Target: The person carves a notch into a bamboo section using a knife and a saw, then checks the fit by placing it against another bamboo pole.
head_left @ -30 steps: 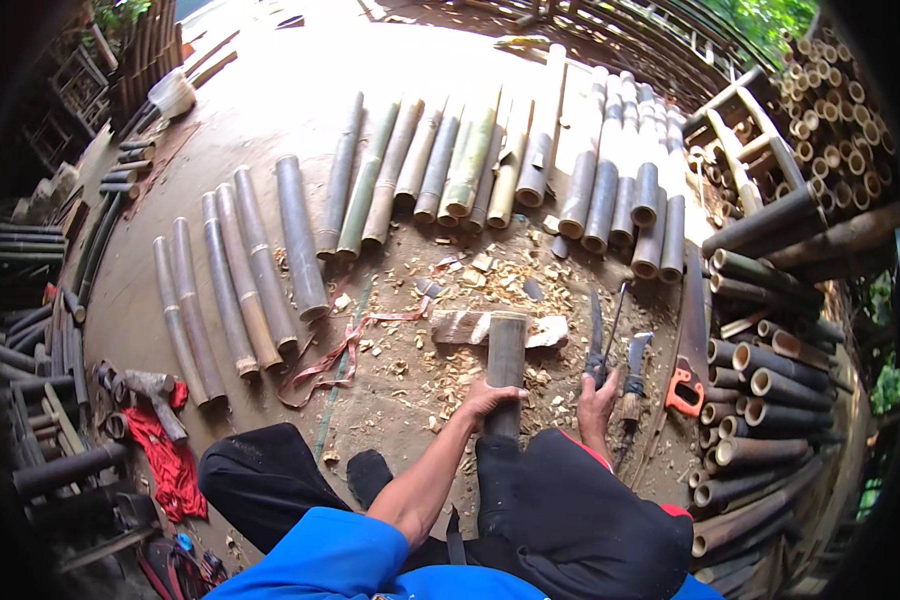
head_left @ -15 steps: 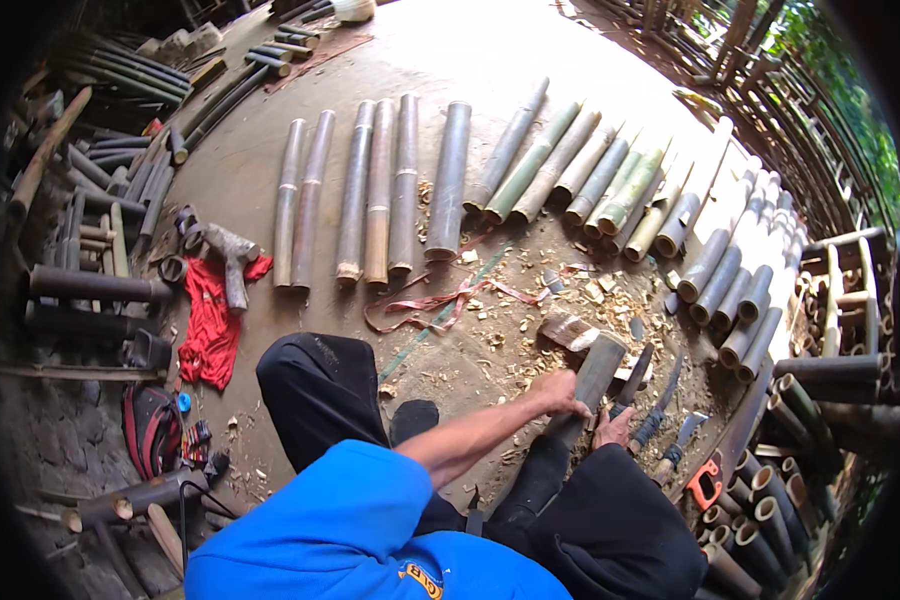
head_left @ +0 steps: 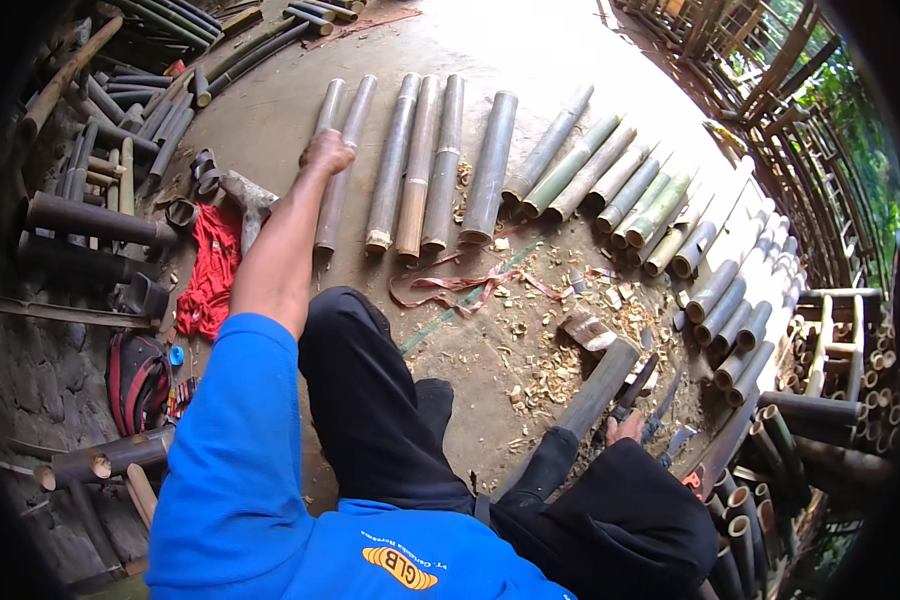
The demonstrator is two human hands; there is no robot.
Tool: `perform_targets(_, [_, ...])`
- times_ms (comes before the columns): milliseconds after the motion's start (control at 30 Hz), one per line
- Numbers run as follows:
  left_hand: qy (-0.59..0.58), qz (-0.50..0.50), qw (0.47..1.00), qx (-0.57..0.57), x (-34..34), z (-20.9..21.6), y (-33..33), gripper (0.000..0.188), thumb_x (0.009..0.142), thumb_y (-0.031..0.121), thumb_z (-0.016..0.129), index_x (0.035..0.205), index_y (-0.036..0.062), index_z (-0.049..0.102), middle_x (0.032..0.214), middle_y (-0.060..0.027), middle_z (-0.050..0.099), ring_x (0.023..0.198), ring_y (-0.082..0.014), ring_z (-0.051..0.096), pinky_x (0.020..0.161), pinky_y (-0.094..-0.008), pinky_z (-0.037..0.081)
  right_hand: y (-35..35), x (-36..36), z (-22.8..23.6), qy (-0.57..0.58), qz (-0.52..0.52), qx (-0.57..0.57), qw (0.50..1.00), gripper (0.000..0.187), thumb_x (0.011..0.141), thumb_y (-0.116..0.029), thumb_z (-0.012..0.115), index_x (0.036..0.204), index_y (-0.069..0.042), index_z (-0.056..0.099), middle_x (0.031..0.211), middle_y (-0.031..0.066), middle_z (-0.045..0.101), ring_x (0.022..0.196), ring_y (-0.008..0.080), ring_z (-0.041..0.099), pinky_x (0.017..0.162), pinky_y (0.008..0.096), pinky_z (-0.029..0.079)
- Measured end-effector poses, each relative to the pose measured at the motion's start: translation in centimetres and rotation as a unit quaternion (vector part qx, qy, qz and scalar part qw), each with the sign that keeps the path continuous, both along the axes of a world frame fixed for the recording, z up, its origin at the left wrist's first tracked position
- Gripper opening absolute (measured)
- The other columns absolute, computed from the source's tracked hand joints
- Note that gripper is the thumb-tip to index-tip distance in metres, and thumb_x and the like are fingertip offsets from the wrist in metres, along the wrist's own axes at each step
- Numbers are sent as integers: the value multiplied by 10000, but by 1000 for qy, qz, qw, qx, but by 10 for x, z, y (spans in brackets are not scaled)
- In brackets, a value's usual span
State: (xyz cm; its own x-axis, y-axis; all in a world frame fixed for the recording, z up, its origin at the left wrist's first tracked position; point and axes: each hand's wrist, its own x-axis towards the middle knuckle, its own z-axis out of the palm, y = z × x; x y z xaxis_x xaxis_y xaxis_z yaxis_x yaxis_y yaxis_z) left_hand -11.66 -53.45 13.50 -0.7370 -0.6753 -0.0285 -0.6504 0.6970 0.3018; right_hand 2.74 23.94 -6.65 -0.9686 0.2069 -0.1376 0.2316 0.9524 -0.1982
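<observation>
My left hand point(head_left: 328, 153) is stretched out to the far left, its curled fingers closed over the leftmost of a row of bamboo tubes point(head_left: 330, 98). It is close against the neighbouring bamboo tube point(head_left: 348, 185); my forearm hides the lower part of the one under it. Beside my right knee, my right hand point(head_left: 626, 428) is closed around the handle of a big knife point(head_left: 638, 380), whose dark blade points away from me. Another bamboo tube point(head_left: 598, 387) lies aslant by my foot, its far end against a pale wooden block point(head_left: 588, 328).
More bamboo tubes point(head_left: 490, 170) lie in a curved row ahead and to the right. Wood chips point(head_left: 545, 375) and a pink ribbon point(head_left: 480, 290) litter the ground. Other blades point(head_left: 678, 440) and a saw point(head_left: 692, 480) lie right of my right hand. A red cloth point(head_left: 208, 270) lies at left.
My left hand has let go of the slanted bamboo tube by my foot and swung far left to the upright row. My right hand stays by the knife. The view has shifted left.
</observation>
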Motion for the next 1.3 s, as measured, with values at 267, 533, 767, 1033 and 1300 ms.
perform_targets(267, [107, 286, 933, 192, 106, -157, -1, 460, 748, 165, 737, 1148, -62, 725, 1246, -280, 709, 1195, -399, 686, 1058, -433, 542, -144, 51, 113, -469, 3, -630, 620, 348, 1087, -288, 557, 1304, -17, 581, 839, 146, 689, 635, 209, 685, 565, 325, 556])
perform_targets(533, [31, 203, 946, 251, 29, -144, 119, 666, 828, 187, 685, 1461, 70, 517, 1655, -219, 310, 1540, -448, 266, 1219, -603, 307, -115, 60, 108, -462, -65, -600, 650, 360, 1088, -241, 564, 1342, 11, 527, 976, 164, 684, 765, 261, 722, 683, 392, 631])
perform_targets(767, [45, 225, 971, 62, 53, -168, 19, 649, 933, 208, 597, 1526, 60, 380, 1542, -242, 391, 1421, -429, 389, 1165, -585, 345, -124, 65, 100, -463, -95, -604, 642, 341, 1091, -238, 555, 1343, -10, 535, 943, 167, 680, 743, 279, 728, 655, 408, 638])
perform_targets(1033, [-84, 146, 986, 8, 33, -211, -8, 752, 837, 265, 833, 1432, 74, 414, 1373, -253, 615, 1300, -410, 599, 1058, -532, 517, -106, 62, 93, -479, -104, -614, 619, 349, 1103, -247, 523, 1369, -22, 540, 952, 183, 699, 719, 307, 738, 622, 426, 639])
perform_targets(1300, [-83, 129, 985, 75, 45, -225, -51, 586, 681, 316, 807, 1112, -72, 726, 1194, -272, 721, 1126, -402, 705, 970, -488, 558, -125, 46, 102, -495, -112, -587, 631, 392, 1105, -314, 535, 1381, -39, 492, 946, 126, 671, 687, 247, 729, 579, 375, 643])
